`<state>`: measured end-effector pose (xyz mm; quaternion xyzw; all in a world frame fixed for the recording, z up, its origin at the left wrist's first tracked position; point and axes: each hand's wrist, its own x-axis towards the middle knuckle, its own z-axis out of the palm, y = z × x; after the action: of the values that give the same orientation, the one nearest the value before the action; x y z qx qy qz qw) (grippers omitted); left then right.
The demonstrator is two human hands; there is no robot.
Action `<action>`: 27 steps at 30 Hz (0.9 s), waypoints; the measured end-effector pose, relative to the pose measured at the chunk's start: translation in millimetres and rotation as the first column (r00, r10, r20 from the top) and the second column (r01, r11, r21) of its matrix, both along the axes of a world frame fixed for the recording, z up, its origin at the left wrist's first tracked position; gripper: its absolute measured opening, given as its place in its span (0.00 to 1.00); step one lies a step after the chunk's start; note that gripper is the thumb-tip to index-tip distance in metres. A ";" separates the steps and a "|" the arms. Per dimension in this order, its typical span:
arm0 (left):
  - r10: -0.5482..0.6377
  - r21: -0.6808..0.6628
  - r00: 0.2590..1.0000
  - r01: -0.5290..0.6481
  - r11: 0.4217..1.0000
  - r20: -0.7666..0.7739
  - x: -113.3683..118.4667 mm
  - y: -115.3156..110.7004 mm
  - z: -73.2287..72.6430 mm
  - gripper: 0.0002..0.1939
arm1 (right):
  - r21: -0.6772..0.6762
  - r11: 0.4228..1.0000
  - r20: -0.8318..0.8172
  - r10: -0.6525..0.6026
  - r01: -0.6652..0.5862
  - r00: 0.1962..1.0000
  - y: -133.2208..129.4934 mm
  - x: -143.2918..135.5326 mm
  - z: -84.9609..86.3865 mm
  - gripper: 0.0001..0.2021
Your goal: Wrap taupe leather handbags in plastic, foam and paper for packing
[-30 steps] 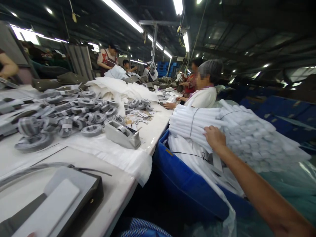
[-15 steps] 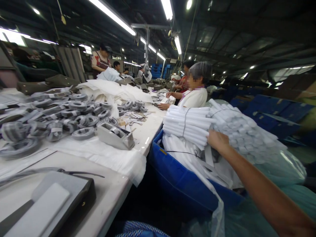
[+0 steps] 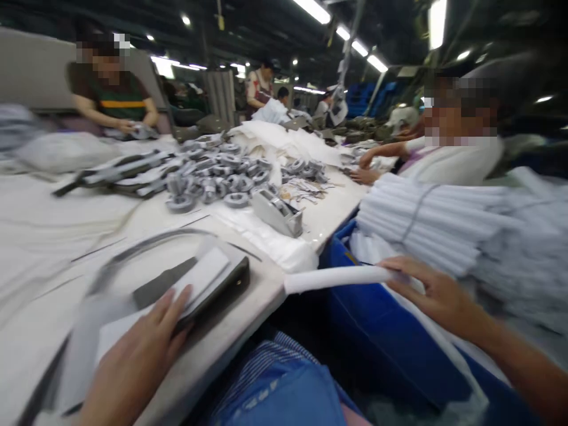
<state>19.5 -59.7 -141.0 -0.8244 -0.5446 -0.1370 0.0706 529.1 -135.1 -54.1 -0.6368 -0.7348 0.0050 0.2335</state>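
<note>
A white foam-like roll (image 3: 332, 280) is pinched at its right end by my right hand (image 3: 426, 287), its other end pointing left toward the table corner. Beyond that hand, a tied bundle of white rolls (image 3: 430, 216) rests over a blue bin (image 3: 381, 331). My left hand (image 3: 146, 337) lies with fingers extended on a dark olive bag-like piece (image 3: 237, 275) with white sheets (image 3: 206, 275) on top. A grey strap (image 3: 146, 241) curves behind this piece on the white table.
A grey tape dispenser (image 3: 275, 213) stands near the table edge (image 3: 261, 316). Beyond it are coiled grey straps (image 3: 222, 171), paper tags (image 3: 306, 189) and white sheets (image 3: 284, 139). People work at left (image 3: 113, 94), at right (image 3: 461, 148) and farther back.
The view has turned left. My right hand has drawn back from the bundle with one roll. My left hand has come into view on the olive piece.
</note>
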 end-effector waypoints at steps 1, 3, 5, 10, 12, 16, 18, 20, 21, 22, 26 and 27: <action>0.053 -0.093 0.996 -0.060 0.994 -0.074 -1.8 -0.9 10.3 0.28 | -0.002 0.990 -0.021 0.138 -0.138 0.990 13.4 -25.0 -5.7 0.15; 0.062 -0.264 0.988 -0.098 0.959 -0.143 -2.1 4.3 30.7 0.28 | 0.021 0.929 -0.032 0.370 -0.369 0.928 36.8 -75.8 -18.6 0.12; 0.024 -0.349 0.991 -0.069 0.935 -0.133 -1.9 12.1 46.3 0.30 | 0.086 0.851 0.001 0.520 -0.518 0.854 54.1 -124.6 -33.0 0.12; 0.024 -0.342 0.998 -0.044 0.939 -0.062 -2.9 15.8 54.5 0.29 | 0.322 0.722 0.148 0.600 -0.612 0.786 81.3 -218.2 -68.0 0.12; 0.030 -0.336 0.999 -0.043 0.941 -0.043 -2.5 13.7 52.5 0.29 | 0.376 0.679 0.214 0.598 -0.631 0.772 91.3 -242.3 -79.9 0.13; 0.036 -0.348 0.999 -0.039 0.937 -0.014 -0.9 10.6 51.7 0.32 | 0.444 0.652 0.218 0.586 -0.614 0.780 106.8 -273.9 -100.6 0.12; 0.038 -0.345 0.999 -0.040 0.938 -0.011 -0.2 9.1 50.6 0.37 | 0.478 0.660 0.166 0.581 -0.580 0.797 109.7 -285.0 -109.8 0.12; 0.049 -0.324 0.999 -0.052 0.945 -0.018 0.7 7.1 46.7 0.42 | 0.481 0.678 0.120 0.577 -0.555 0.808 109.9 -294.4 -118.2 0.13; 0.057 -0.305 0.998 -0.062 0.950 -0.026 1.3 6.0 43.7 0.43 | 0.475 0.689 0.104 0.574 -0.548 0.812 109.5 -298.1 -121.7 0.13; 0.066 -0.281 0.997 -0.073 0.957 -0.035 2.1 4.8 39.9 0.43 | 0.465 0.697 0.094 0.575 -0.546 0.813 109.0 -300.9 -124.6 0.14; 0.090 -0.146 0.993 -0.100 0.984 -0.073 6.5 -0.6 21.0 0.37 | 0.479 0.647 0.086 0.639 -0.594 0.764 107.3 -296.9 -124.4 0.14; 0.087 -0.102 0.993 -0.095 0.990 -0.082 7.8 -2.2 16.3 0.36 | 0.489 0.616 0.083 0.673 -0.618 0.735 107.4 -292.1 -120.3 0.14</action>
<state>27.3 -61.9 -124.7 -0.8060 -0.5850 -0.0724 0.0542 237.1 -27.7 -174.4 -0.2481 -0.8769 -0.0610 0.4071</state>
